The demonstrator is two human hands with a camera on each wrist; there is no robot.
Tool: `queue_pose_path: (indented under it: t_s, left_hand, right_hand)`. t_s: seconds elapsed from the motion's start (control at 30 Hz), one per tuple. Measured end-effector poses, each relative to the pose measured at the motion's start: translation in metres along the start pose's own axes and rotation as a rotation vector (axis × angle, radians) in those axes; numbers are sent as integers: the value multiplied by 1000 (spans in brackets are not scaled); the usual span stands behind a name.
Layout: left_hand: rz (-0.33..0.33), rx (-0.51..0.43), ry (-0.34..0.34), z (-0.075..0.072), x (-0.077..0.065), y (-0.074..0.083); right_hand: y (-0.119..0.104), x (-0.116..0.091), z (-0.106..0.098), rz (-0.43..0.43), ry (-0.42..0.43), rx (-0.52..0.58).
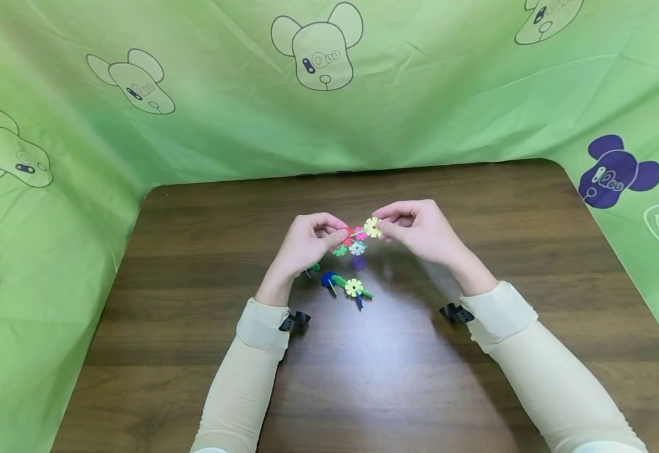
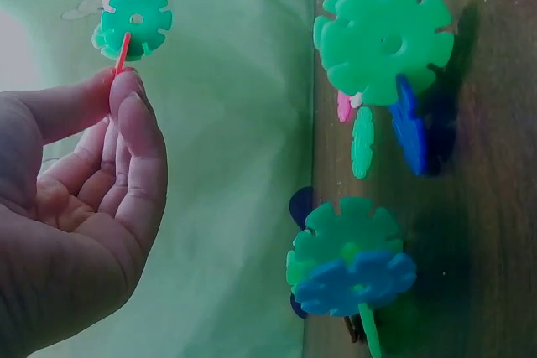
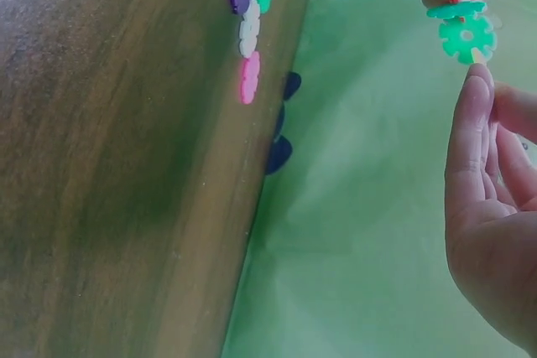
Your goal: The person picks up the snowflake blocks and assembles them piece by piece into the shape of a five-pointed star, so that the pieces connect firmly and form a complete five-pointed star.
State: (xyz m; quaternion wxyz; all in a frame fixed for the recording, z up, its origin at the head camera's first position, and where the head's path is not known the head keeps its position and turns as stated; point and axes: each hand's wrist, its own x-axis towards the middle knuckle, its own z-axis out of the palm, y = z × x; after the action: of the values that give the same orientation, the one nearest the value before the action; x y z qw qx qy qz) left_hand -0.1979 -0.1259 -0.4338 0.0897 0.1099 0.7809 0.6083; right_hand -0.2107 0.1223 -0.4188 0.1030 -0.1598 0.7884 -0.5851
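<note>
Between finger and thumb, my left hand [image 1: 309, 242] pinches a red notched plastic disc [image 2: 122, 54]. My right hand [image 1: 422, 231] pinches a pale yellow notched disc [image 1: 373, 227] by its edge. Two green discs [image 3: 466, 39] slot together between the red and yellow ones, so the pieces form one short chain raised over the table. Below the hands in the head view are a pink disc [image 1: 360, 233], a white disc [image 1: 357, 248] and a purple disc [image 1: 358, 263], joined in a row. Beside them shows a green disc [image 1: 339, 250].
Nearer the body lies a joined cluster of green, blue and yellow discs [image 1: 354, 287] on the brown wooden table [image 1: 397, 390]. Some of its pieces stand on edge. A green cloth [image 1: 222, 126] with printed bear heads hangs behind and beside the table.
</note>
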Motion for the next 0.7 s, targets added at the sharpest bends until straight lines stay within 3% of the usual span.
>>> queue_pose_path:
  t_s: [0.53, 0.7]
  left_hand:
    - [-3, 77, 111, 15, 0, 1]
    - [15, 15, 90, 11, 1, 1]
  right_hand:
    - [3, -3, 4, 17, 50, 67]
    - [-1, 0, 2, -1, 37, 44]
